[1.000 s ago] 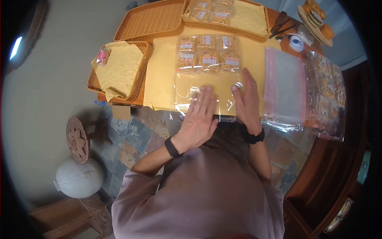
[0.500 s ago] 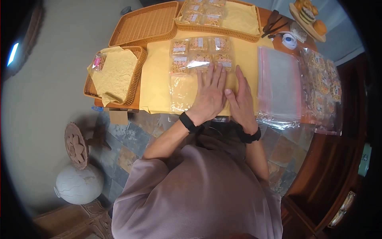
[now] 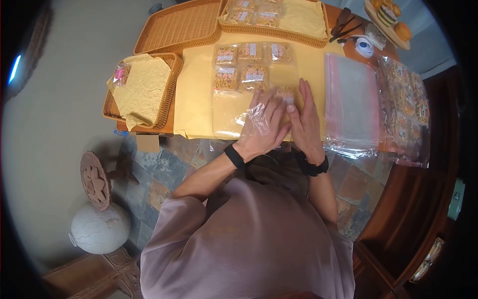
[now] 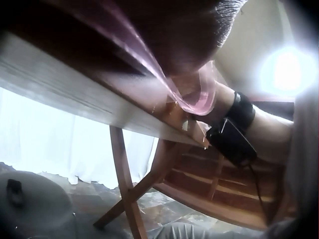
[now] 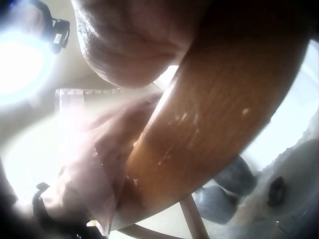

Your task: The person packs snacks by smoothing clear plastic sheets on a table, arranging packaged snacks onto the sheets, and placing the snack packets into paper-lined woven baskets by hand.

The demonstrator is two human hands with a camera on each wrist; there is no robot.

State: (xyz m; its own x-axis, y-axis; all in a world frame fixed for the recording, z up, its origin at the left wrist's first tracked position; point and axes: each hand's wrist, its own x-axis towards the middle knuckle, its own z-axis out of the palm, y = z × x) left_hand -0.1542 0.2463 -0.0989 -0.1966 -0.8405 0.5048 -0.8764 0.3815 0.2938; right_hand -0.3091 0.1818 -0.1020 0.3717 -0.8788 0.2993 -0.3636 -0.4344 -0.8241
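A clear bag lies on the yellow cloth, with small clear packs of crunchy-looking snack in its far part. One blurred snack pack sits out of line, closer to the body, between the fingertips of both hands. My left hand reaches over the bag's near part, its fingers fairly straight beside that pack, and shiny film crosses its back. The bag's pink edge loops close to the hand in the left wrist view. My right hand stands on edge at the bag's right side, fingers extended, thumb near the pack.
Flat pink-edged bags are stacked on the right, beside a filled bag of packs. Wicker trays stand left and behind. A white roll, dark tongs and a plate of bread lie at the back right.
My left hand has moved forward and right from the bag's bare part to the packs. The right pack of the near row has slid out of line toward my body.
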